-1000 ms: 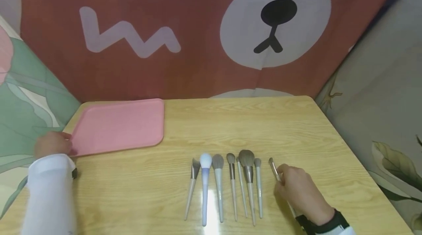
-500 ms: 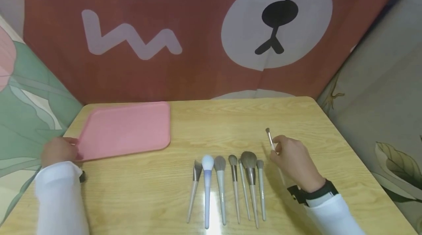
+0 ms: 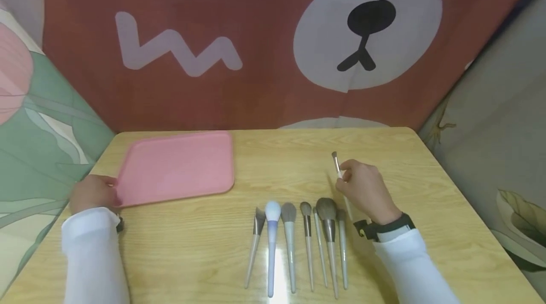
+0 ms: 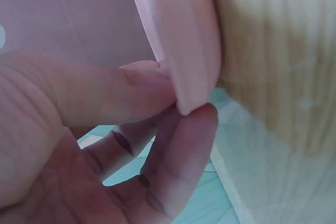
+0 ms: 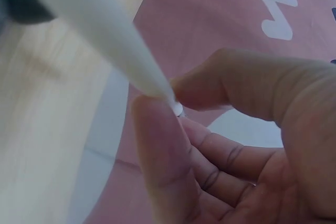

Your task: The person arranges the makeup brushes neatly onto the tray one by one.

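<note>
A small makeup brush (image 3: pixel 337 164) with a pale handle is pinched between the thumb and fingers of my right hand (image 3: pixel 364 189), raised over the table with its bristles pointing away. In the right wrist view the white handle (image 5: pixel 105 30) runs up past the fingertips. At the far left, my left hand (image 3: pixel 93 194) pinches the near left corner of a pink tray (image 3: pixel 179 169). The left wrist view shows thumb and finger on the tray's rim (image 4: pixel 189 51). Several makeup brushes lie in a row, among them a blue-white one (image 3: pixel 271 242) and a large fluffy one (image 3: pixel 327 211).
The wooden table (image 3: pixel 183 247) ends at a brown cloth backdrop (image 3: pixel 256 100) with a bear face. Patterned cloth hangs on the left (image 3: pixel 64 138) and on the right (image 3: pixel 490 142). A black strap (image 3: pixel 394 228) circles the right wrist.
My right hand has lifted the small makeup brush from the right of the row and carried it forward and left. The left hand still holds the tray's corner; the head view has shifted slightly.
</note>
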`<state>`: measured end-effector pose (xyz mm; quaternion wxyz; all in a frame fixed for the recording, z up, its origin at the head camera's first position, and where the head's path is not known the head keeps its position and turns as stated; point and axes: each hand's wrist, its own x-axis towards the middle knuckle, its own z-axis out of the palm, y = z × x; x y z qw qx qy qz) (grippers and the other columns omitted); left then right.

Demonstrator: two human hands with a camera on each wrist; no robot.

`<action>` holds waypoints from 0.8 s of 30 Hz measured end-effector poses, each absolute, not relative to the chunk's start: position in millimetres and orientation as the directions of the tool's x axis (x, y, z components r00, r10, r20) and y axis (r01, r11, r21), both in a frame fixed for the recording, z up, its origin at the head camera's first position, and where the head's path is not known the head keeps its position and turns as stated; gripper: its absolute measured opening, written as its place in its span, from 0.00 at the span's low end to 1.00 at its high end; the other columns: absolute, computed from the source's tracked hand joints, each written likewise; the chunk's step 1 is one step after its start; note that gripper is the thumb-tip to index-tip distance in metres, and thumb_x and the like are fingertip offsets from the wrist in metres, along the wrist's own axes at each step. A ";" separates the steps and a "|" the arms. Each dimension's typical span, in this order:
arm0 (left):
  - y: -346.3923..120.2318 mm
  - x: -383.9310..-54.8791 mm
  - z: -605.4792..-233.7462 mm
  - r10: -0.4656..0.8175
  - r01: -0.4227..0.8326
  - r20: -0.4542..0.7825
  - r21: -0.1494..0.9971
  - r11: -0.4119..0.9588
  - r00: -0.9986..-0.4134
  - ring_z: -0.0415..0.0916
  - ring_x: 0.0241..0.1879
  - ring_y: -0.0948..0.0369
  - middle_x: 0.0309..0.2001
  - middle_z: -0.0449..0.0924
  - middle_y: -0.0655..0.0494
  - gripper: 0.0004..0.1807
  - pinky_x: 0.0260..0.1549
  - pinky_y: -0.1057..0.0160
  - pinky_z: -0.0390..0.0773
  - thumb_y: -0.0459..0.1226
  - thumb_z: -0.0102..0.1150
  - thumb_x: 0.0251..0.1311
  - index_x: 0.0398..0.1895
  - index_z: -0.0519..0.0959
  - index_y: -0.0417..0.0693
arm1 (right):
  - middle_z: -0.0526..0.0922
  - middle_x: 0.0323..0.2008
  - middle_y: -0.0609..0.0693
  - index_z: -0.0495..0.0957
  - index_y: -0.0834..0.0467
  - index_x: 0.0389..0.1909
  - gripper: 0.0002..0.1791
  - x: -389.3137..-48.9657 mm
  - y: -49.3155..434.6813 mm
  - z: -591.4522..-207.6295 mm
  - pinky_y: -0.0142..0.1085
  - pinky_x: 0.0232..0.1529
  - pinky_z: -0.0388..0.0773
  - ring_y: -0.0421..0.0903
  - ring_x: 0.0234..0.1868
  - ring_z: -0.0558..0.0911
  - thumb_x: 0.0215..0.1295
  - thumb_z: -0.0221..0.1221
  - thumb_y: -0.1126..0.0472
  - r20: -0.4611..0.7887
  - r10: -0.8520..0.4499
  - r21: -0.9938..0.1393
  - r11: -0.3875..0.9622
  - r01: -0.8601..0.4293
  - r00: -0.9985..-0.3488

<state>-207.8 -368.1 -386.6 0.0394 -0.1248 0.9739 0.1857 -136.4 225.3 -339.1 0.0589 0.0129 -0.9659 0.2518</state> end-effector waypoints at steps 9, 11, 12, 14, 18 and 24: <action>-353.4 -208.3 -384.8 -0.204 -0.248 -0.155 0.375 0.893 -0.967 0.79 0.44 0.34 0.56 0.80 0.24 0.33 0.30 0.52 0.79 0.30 0.66 0.43 0.60 0.79 0.30 | 0.89 0.38 0.62 0.80 0.71 0.57 0.23 -152.7 224.1 -330.7 0.38 0.30 0.78 0.48 0.29 0.83 0.63 0.60 0.65 0.130 0.003 -0.525 0.849 -0.067 -0.991; -349.3 -210.1 -385.8 -0.196 -0.249 -0.171 0.387 0.888 -0.966 0.78 0.43 0.36 0.57 0.79 0.24 0.34 0.31 0.52 0.79 0.30 0.68 0.43 0.60 0.79 0.29 | 0.89 0.38 0.62 0.80 0.71 0.57 0.23 -154.5 225.1 -328.6 0.37 0.30 0.78 0.49 0.29 0.84 0.63 0.60 0.65 0.122 0.001 -0.534 0.843 -0.064 -0.993; -347.4 -210.7 -386.4 -0.197 -0.254 -0.180 0.393 0.884 -0.964 0.78 0.43 0.36 0.57 0.79 0.24 0.34 0.31 0.52 0.80 0.30 0.68 0.43 0.60 0.79 0.29 | 0.89 0.39 0.62 0.80 0.72 0.57 0.23 -154.9 225.6 -327.7 0.37 0.29 0.77 0.49 0.30 0.83 0.63 0.60 0.65 0.110 0.000 -0.537 0.841 -0.060 -0.994; -343.9 -211.0 -386.9 -0.196 -0.261 -0.197 0.400 0.879 -0.961 0.78 0.43 0.37 0.58 0.79 0.23 0.35 0.32 0.50 0.81 0.29 0.68 0.44 0.61 0.78 0.29 | 0.89 0.40 0.63 0.79 0.72 0.58 0.23 -155.1 227.0 -327.2 0.36 0.28 0.76 0.48 0.30 0.83 0.64 0.61 0.64 0.088 -0.002 -0.536 0.843 -0.049 -0.996; -336.4 -211.2 -385.1 -0.170 -0.228 -0.180 0.377 0.898 -0.969 0.78 0.47 0.32 0.57 0.79 0.23 0.33 0.40 0.42 0.83 0.30 0.67 0.44 0.60 0.79 0.30 | 0.89 0.41 0.63 0.79 0.71 0.58 0.23 -155.3 229.2 -328.2 0.35 0.27 0.74 0.48 0.30 0.82 0.63 0.61 0.65 0.079 -0.001 -0.536 0.843 -0.044 -0.997; -314.6 -210.7 -380.8 -0.142 -0.201 -0.175 0.383 0.902 -0.974 0.78 0.48 0.32 0.56 0.80 0.24 0.32 0.47 0.38 0.82 0.29 0.68 0.44 0.59 0.80 0.29 | 0.89 0.41 0.63 0.80 0.70 0.58 0.23 -157.8 229.6 -331.3 0.36 0.28 0.75 0.49 0.31 0.83 0.63 0.61 0.64 0.075 -0.012 -0.558 0.828 -0.052 -0.997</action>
